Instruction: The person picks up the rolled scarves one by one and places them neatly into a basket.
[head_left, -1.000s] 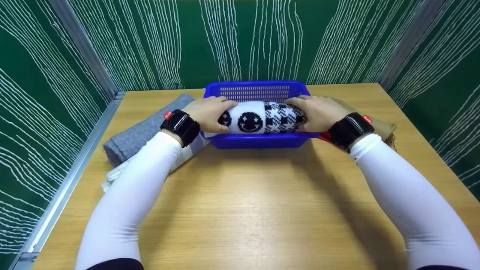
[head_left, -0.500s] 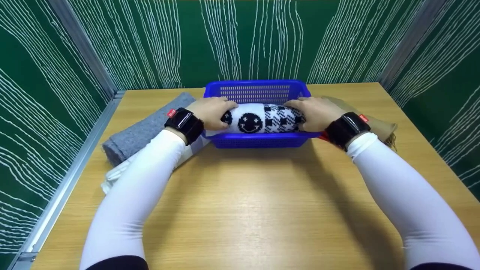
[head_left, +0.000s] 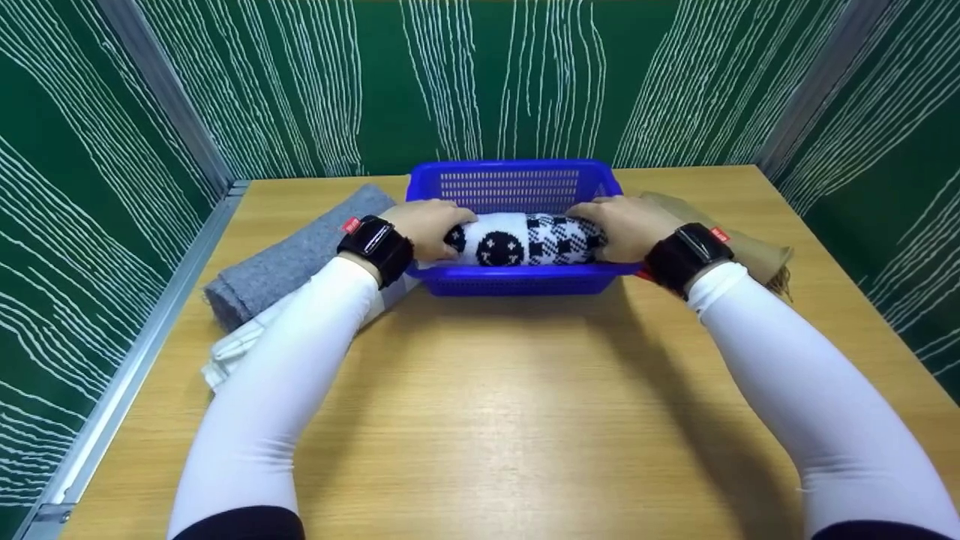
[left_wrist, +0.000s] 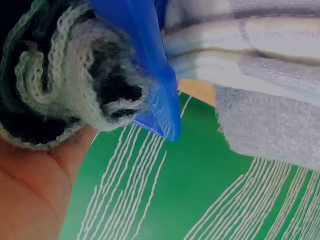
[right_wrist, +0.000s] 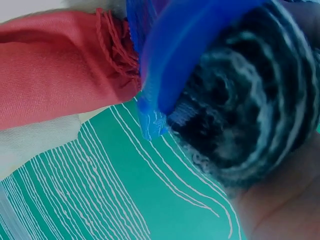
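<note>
A rolled knitted scarf [head_left: 501, 240], white with black smiley faces and black-and-white houndstooth, lies lengthwise inside the front of a blue plastic basket [head_left: 525, 271]. My left hand [head_left: 427, 225] grips its left end, and my right hand [head_left: 626, 225] grips the opposite end. Up close in the left wrist view, the scarf's coiled end [left_wrist: 82, 70] is beside the basket's rim [left_wrist: 155, 65]. The spiral of the other end [right_wrist: 240, 105] shows in the right wrist view, partly behind the blue rim [right_wrist: 170, 55]. Whether the scarf touches the basket's floor is hidden.
Left of the basket lie a grey rolled cloth [head_left: 300, 259] and a white one with pale patches [head_left: 244, 341]. To its right are a tan fringed roll [head_left: 757, 251] and a red fringed one [right_wrist: 65, 65]. Green walls [head_left: 525, 75] enclose the wooden table [head_left: 495, 405].
The scarf has sunk a little lower in the basket, with both hands still gripping its ends. My left wrist has shifted slightly right and my right wrist slightly left. The basket has stayed put.
</note>
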